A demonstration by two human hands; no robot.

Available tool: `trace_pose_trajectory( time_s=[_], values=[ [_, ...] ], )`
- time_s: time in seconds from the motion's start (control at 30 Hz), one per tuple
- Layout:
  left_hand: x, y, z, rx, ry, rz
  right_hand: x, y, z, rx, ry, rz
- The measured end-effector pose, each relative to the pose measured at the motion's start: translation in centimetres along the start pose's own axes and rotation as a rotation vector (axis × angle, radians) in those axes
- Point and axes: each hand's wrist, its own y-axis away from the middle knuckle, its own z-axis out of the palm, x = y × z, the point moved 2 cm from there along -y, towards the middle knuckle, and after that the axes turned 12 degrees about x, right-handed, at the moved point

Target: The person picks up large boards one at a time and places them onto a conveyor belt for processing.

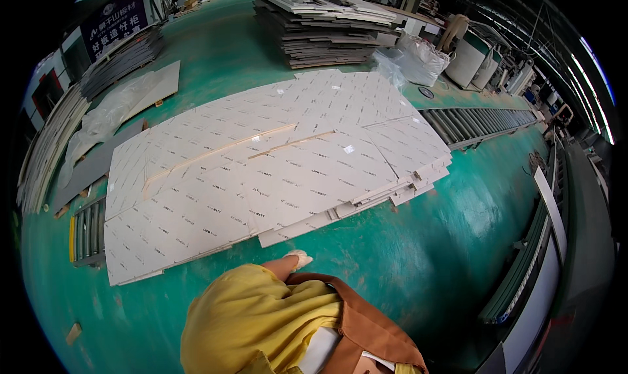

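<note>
On the green workshop floor (471,220), centre, stack of printed white panels (307,191) with two wooden strips (291,145) on top; left hand (300,259) beside near edge, fingers apart or together impossible to tell; roller conveyor (481,124) far right, taller panel pile (320,27) far.

L. hand (301,259) is too small to tell its grip; yellow sleeve (239,302) hides most of arm (280,267). Btm. edge cuts off brown apron (369,325). Board stack (307,178) hides pt. of roller conveyor (481,124).

Strips (291,144) on panels (307,184); roller conveyor (481,127) right.
</note>
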Motion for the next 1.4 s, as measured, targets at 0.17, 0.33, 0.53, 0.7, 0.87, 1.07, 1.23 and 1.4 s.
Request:
trace_pose_trajectory(
  time_s=[0.17,0.33,0.53,0.7,0.87,1.07,1.23,1.4],
  values=[
    [0.0,-2.1,0.7,-0.025,0.002,0.023,-4.3,-3.1,-1.9,-0.569,0.339,0.444],
    [2.2,-3.1,1.8,-0.014,0.035,0.068,-1.9,-2.9,-0.6,-0.659,0.417,0.455],
    [4.0,-2.7,0.7,-0.029,-0.037,0.142,-3.1,-4.5,0.1,-0.642,0.392,0.461],
    [5.7,-2.4,1.2,-0.061,-0.113,0.092,-2.3,-4.5,0.4,-0.638,0.405,0.469],
    [3.4,-7.2,2.4,-0.069,-0.416,0.481,-2.8,-6.3,0.7,-0.597,0.368,0.467],
    [8.2,-1.8,2.1,0.078,-0.531,0.913,-2.2,-8.3,0.6,-0.549,0.374,0.485],
    [7.1,-6.2,4.2,-0.016,-0.709,0.737,-1.3,-9.2,2.1,-0.529,0.356,0.460],
    [8.9,-5.1,3.8,-0.095,-0.622,0.498,-0.7,-8.6,1.3,-0.570,0.404,0.484]
  ],
)
